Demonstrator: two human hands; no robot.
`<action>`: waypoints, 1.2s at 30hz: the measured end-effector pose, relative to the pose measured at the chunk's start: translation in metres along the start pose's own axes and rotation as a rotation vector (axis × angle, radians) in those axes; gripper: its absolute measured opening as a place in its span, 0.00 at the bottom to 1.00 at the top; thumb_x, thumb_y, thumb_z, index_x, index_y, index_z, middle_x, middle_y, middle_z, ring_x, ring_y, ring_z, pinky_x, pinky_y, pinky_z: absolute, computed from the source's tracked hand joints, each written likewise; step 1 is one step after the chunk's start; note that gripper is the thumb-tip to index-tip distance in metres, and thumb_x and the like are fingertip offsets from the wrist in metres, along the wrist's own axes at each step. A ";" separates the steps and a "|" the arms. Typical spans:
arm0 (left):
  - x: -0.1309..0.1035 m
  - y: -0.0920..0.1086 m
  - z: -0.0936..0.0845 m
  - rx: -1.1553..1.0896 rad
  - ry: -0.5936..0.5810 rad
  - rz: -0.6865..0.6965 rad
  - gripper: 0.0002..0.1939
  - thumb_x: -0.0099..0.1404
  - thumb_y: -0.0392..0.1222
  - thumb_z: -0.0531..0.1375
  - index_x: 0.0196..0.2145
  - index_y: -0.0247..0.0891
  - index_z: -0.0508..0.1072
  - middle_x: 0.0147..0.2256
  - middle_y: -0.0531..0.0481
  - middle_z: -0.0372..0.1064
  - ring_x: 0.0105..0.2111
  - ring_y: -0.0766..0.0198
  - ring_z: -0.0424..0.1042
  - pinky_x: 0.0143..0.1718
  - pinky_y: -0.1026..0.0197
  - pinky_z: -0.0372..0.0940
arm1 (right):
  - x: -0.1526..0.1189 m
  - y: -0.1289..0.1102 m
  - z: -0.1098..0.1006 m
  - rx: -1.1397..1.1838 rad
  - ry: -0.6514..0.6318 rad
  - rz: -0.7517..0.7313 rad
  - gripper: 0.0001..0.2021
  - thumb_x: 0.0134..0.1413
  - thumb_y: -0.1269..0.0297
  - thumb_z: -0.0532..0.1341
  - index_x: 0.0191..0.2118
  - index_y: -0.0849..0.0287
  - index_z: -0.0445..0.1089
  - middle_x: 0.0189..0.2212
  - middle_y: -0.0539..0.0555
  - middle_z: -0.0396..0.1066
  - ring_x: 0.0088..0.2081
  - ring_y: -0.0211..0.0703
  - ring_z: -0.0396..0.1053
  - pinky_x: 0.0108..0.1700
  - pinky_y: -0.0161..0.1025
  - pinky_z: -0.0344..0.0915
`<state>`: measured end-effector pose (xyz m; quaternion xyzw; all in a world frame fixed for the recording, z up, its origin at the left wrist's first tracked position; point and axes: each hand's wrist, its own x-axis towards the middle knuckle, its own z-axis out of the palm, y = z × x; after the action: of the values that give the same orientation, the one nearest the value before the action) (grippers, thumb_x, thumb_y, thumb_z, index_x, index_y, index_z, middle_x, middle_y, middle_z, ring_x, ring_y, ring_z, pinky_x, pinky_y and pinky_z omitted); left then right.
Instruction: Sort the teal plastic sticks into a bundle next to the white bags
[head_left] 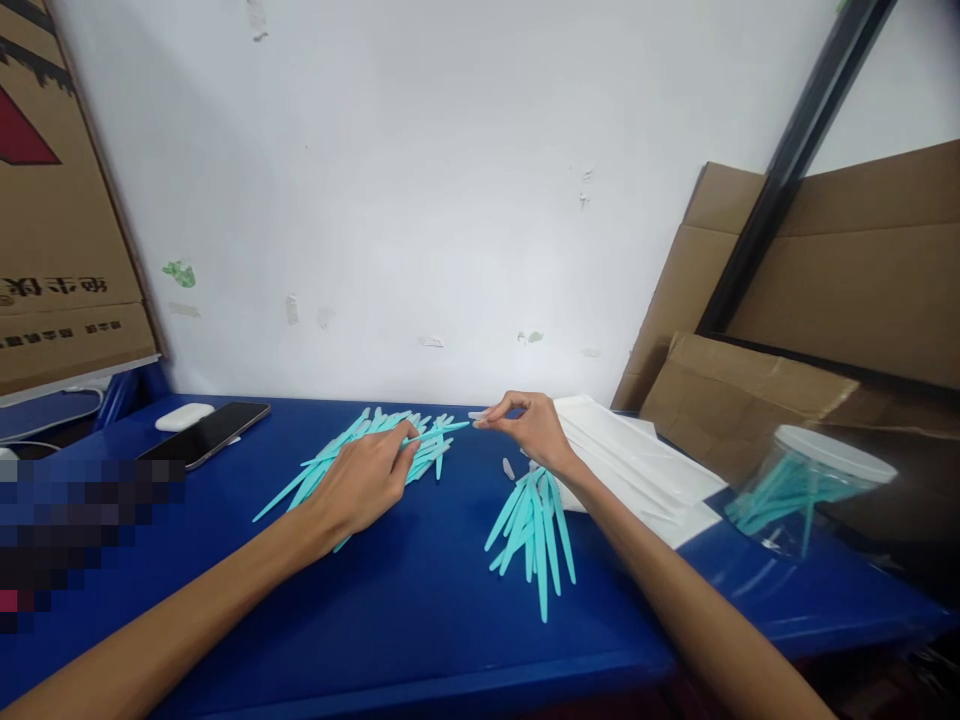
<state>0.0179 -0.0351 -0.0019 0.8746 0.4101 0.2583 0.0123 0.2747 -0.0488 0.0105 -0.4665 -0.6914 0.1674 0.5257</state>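
Note:
My left hand (369, 474) pinches a thin turquoise stick (442, 431) whose tapered end points right. Across a small gap, my right hand (527, 428) holds a small clear cap (477, 416) between thumb and fingertips. Under and behind my left hand lies a spread pile of turquoise sticks (319, 473), partly hidden by it. Below my right wrist, a fanned bunch of turquoise sticks (541, 540) rests on the blue table (420, 620). One loose clear cap (508, 468) lies just left of that bunch's top.
White sheets (637, 465) lie beneath and beside my right forearm. A clear jar of turquoise sticks with a white lid (832, 453) stands at the right. A phone (217, 432) and white case (184, 416) are at the left. Cardboard (742, 400) leans behind the right side.

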 end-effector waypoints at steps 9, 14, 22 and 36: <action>-0.003 0.007 -0.001 -0.044 -0.018 0.063 0.14 0.73 0.47 0.43 0.43 0.42 0.66 0.28 0.51 0.70 0.27 0.59 0.69 0.29 0.60 0.55 | -0.005 -0.002 0.008 0.000 -0.131 -0.026 0.12 0.46 0.55 0.70 0.25 0.58 0.74 0.30 0.54 0.78 0.37 0.48 0.77 0.39 0.42 0.72; -0.001 0.006 0.000 -0.021 0.016 0.025 0.14 0.73 0.47 0.43 0.43 0.42 0.65 0.27 0.51 0.70 0.26 0.59 0.69 0.28 0.60 0.54 | -0.004 0.001 0.009 0.027 -0.073 -0.009 0.13 0.47 0.53 0.69 0.25 0.59 0.74 0.30 0.55 0.78 0.37 0.48 0.77 0.41 0.43 0.72; 0.000 0.001 0.000 -0.005 0.027 0.020 0.15 0.73 0.47 0.42 0.42 0.41 0.66 0.27 0.51 0.70 0.27 0.59 0.69 0.28 0.60 0.55 | -0.003 0.000 0.004 0.112 -0.025 0.012 0.14 0.45 0.53 0.70 0.26 0.59 0.73 0.31 0.57 0.79 0.39 0.51 0.77 0.41 0.45 0.74; -0.004 0.000 0.002 0.061 -0.035 0.122 0.15 0.74 0.45 0.42 0.45 0.42 0.66 0.34 0.50 0.74 0.31 0.57 0.73 0.29 0.59 0.57 | -0.014 -0.014 0.019 -0.022 -0.126 0.012 0.11 0.46 0.56 0.70 0.25 0.58 0.75 0.30 0.54 0.79 0.36 0.48 0.77 0.35 0.40 0.69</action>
<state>0.0172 -0.0374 -0.0056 0.9024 0.3634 0.2305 -0.0232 0.2512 -0.0625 0.0055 -0.4649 -0.7222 0.1921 0.4748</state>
